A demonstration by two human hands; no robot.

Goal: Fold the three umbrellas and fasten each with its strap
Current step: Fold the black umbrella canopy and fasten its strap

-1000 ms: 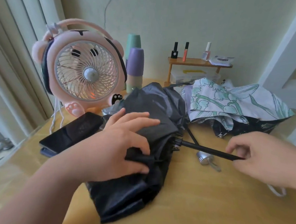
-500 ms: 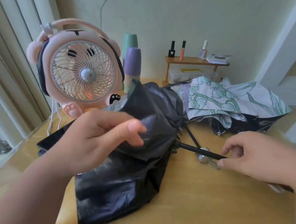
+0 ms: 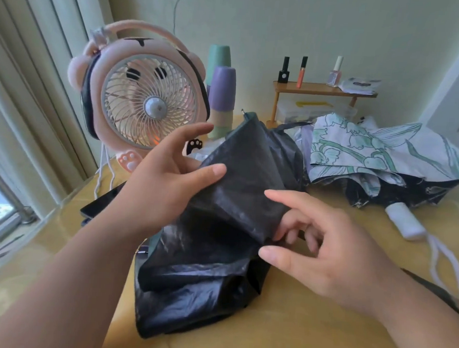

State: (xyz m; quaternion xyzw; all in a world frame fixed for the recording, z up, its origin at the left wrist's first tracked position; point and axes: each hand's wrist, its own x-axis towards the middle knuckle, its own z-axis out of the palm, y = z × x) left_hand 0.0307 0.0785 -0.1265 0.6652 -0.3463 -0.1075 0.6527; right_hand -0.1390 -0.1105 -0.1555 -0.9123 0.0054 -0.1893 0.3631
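I see the crumpled black nylon umbrella (image 3: 220,226) lying mid-table, its far end lifted. My left hand (image 3: 166,189) holds a fold of it, thumb on top and fingers spread wide behind. My right hand (image 3: 325,248) is at its right edge with the fingers half-curled; I cannot tell whether they grip. Below is the yellow wooden table (image 3: 294,337). Far right lies a white-and-green floral umbrella (image 3: 370,149), far left a pink bear-shaped fan (image 3: 147,103) and a dark phone (image 3: 102,204).
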